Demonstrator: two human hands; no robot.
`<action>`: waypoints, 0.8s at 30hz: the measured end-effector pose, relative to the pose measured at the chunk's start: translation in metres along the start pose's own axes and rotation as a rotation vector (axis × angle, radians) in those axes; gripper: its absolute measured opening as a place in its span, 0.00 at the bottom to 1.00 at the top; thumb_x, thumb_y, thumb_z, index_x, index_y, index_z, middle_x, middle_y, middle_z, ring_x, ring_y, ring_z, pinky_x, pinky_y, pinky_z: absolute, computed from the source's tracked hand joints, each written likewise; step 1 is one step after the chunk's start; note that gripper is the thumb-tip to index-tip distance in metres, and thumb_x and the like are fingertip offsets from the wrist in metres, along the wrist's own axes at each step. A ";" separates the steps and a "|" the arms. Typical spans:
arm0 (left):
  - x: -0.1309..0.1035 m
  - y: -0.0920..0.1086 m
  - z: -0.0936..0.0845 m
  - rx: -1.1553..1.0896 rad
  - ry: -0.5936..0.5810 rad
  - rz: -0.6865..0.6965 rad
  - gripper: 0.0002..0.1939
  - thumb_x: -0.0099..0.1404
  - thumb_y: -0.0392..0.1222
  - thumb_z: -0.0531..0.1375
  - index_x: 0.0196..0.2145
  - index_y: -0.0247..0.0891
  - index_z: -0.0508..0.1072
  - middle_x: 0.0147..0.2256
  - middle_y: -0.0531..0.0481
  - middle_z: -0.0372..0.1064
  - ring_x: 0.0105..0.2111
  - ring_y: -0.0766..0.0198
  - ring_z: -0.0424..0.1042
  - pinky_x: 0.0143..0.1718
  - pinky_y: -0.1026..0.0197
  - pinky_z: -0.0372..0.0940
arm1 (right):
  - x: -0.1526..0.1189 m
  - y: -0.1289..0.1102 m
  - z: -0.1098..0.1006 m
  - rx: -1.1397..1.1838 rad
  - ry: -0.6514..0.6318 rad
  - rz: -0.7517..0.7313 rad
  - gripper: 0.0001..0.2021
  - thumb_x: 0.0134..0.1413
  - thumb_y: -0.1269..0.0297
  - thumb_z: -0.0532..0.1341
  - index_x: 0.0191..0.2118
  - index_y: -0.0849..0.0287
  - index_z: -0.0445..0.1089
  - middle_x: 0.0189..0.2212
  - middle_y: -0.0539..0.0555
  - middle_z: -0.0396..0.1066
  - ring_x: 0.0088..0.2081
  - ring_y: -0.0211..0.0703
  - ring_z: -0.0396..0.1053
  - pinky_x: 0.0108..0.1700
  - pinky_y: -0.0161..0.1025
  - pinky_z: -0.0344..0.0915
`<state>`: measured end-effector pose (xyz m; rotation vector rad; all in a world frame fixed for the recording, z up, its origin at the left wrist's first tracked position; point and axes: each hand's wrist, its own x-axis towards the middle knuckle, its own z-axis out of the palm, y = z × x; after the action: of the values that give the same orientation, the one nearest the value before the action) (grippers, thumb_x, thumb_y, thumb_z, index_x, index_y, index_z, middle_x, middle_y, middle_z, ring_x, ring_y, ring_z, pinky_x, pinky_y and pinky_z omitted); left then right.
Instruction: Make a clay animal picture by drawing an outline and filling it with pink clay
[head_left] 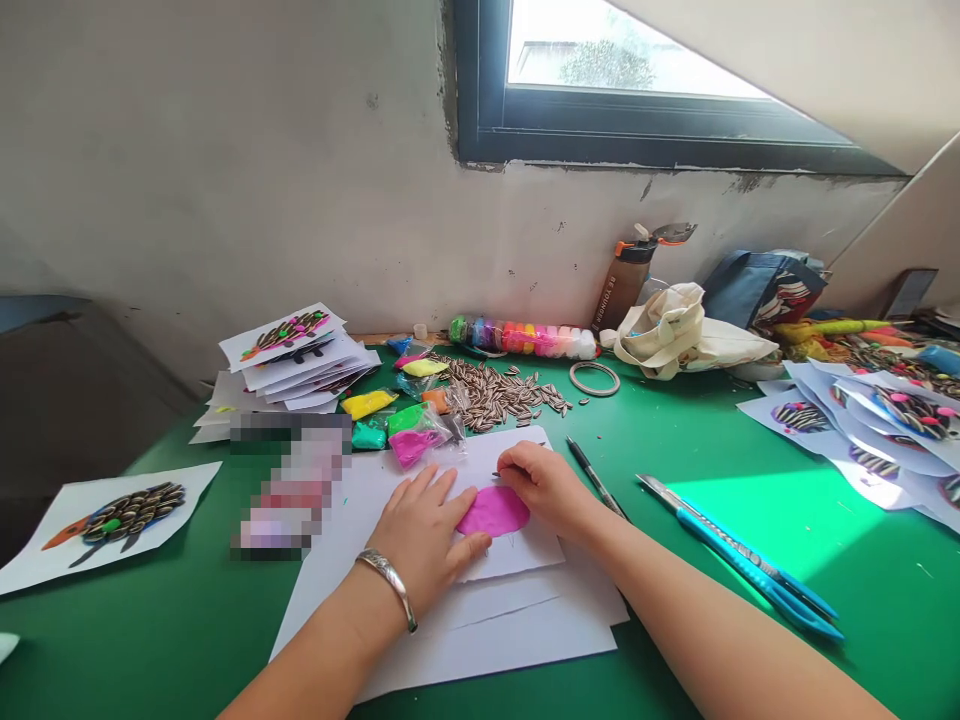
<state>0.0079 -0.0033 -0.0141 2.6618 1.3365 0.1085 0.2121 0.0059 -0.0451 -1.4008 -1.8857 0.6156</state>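
A flat oval of pink modelling clay (pixel 493 511) lies on a small white sheet of paper (pixel 525 562) with thin drawn lines below the clay. My left hand (pixel 424 525), a silver bangle at its wrist, is spread flat on the paper, its thumb and index finger at the clay's left edge. My right hand (pixel 541 485) is closed in a pinch at the clay's upper right edge. A small dark tip shows by its fingertips; the rest is hidden. Under the small sheet are larger white sheets (pixel 480 655). Beyond lies a heap of striped sunflower seeds (pixel 502 392).
Bags of coloured clay (pixel 369 403) sit beside the seeds. To the right are a black pen (pixel 592 475), a blue utility knife (pixel 739 555) and a tape ring (pixel 595 378). Seed pictures lie left (pixel 135 515) and right (pixel 862 425). A bottle (pixel 626 280) stands by the wall.
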 end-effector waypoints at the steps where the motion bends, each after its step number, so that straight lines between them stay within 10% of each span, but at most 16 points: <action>1: 0.000 0.000 0.000 -0.004 0.000 -0.003 0.23 0.63 0.55 0.56 0.53 0.45 0.70 0.56 0.42 0.63 0.58 0.41 0.56 0.56 0.39 0.55 | 0.000 0.000 0.000 -0.015 -0.002 -0.001 0.09 0.53 0.76 0.55 0.29 0.57 0.69 0.28 0.51 0.68 0.32 0.40 0.63 0.35 0.36 0.58; 24: 0.001 0.001 -0.004 -0.025 -0.101 -0.043 0.25 0.63 0.56 0.55 0.55 0.44 0.67 0.59 0.42 0.59 0.60 0.40 0.52 0.57 0.34 0.50 | 0.000 -0.003 0.004 -0.171 -0.051 -0.012 0.10 0.55 0.77 0.56 0.32 0.58 0.72 0.31 0.53 0.67 0.35 0.41 0.65 0.37 0.36 0.60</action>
<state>0.0085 -0.0030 -0.0104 2.5794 1.3507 -0.0140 0.2073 0.0051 -0.0458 -1.4923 -2.0255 0.4986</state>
